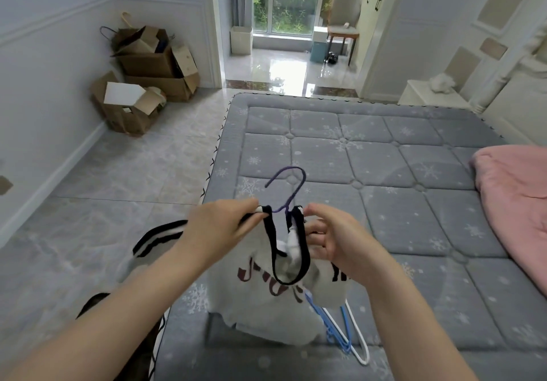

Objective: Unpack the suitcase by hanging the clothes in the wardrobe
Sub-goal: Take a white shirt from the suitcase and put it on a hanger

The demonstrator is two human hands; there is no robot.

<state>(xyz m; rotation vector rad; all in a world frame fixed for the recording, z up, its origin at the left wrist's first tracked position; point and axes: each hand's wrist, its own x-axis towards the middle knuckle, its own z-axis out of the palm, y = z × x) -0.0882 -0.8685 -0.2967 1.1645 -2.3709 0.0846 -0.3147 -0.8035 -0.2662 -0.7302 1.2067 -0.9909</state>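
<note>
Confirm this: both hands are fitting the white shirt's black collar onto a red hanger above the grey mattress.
Wrong on the colour. The head view shows the hanger is purple, not red. Otherwise right: left hand and right hand hold the white shirt by its collar above the grey mattress.

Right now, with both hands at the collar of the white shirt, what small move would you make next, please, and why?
Probably settle the white shirt squarely on the purple hanger: its hook already pokes out through the black collar, and the left hand and right hand pinch either side.
</note>
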